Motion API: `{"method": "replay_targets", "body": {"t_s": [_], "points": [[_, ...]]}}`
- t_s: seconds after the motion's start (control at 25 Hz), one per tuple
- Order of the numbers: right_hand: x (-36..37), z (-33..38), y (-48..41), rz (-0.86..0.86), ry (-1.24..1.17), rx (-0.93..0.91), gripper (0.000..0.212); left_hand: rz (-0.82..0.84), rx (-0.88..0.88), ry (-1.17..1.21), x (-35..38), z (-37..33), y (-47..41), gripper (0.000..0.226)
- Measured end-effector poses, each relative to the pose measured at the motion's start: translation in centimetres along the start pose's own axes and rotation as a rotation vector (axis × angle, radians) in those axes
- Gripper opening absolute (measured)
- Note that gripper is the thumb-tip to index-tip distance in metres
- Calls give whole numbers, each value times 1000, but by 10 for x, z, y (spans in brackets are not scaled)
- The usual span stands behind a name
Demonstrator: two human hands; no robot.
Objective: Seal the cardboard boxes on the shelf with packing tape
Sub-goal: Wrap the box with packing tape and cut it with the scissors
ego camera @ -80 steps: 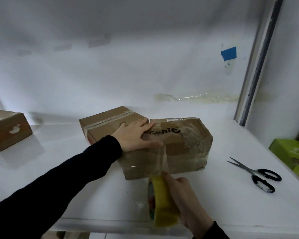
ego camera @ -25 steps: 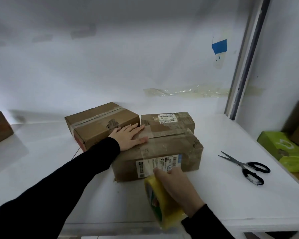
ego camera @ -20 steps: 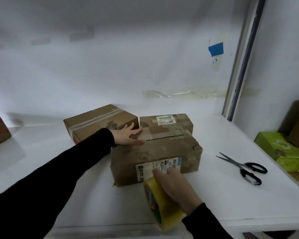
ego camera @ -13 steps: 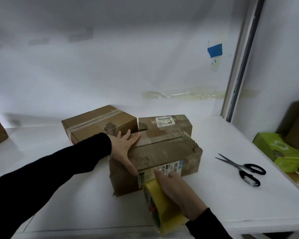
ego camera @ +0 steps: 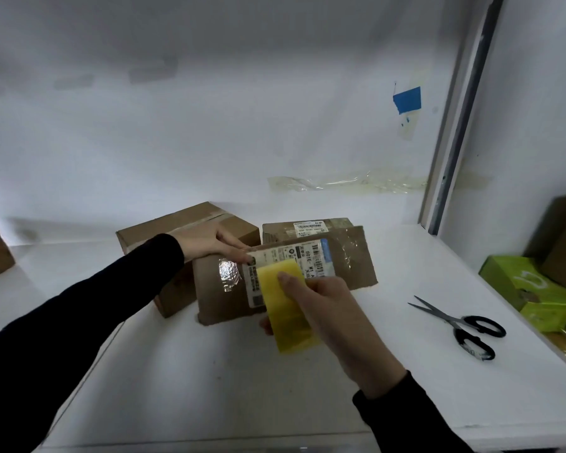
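while left hand (ego camera: 209,245) grips the box (ego camera: 353,263) — right hand (ego camera: 327,308) holds tape roll (ego camera: 286,322).

Inside a white shelving bay, dimly and evenly lit. Across the foreground, a flat white shelf board (ego camera: 406,403), smooth and matte, with its front edge along the bottom. Behind, a plain white back wall (ego camera: 209,142), shadowed grey toward the top, brighter low on the left. High up, a few faint grey rectangular patches (ego camera: 152,71). Toward the right of that wall, a small square of blue tape (ego camera: 406,99); lower down, a wrinkled strip of clear yellowish tape (ego camera: 347,184) running sideways. At right, a slim grey metal upright (ego camera: 455,125), leaning in the wide lens, with a white side wall (ego camera: 536,125) beyond.
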State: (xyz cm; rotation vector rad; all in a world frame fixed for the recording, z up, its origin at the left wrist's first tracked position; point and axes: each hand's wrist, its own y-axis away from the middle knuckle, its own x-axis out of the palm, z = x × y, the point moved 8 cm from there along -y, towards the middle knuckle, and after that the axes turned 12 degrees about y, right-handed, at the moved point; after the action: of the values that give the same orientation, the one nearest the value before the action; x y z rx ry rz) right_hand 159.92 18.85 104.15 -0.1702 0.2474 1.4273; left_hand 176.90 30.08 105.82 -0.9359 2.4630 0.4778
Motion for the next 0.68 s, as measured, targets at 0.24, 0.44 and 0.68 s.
{"method": "replay_targets", "body": {"t_s": [0.24,0.44,0.68], "points": [[11,-50,-12,-51,28,296,40,-87,-67,119,-18,11,-18,73],[17,-74,-12,-78,9,479,33,-60,-162,188,-22,14,-20,66],[22,-68,-38,-124,82,431,36,-475,202,-554,-20,-26,3,46]]}}
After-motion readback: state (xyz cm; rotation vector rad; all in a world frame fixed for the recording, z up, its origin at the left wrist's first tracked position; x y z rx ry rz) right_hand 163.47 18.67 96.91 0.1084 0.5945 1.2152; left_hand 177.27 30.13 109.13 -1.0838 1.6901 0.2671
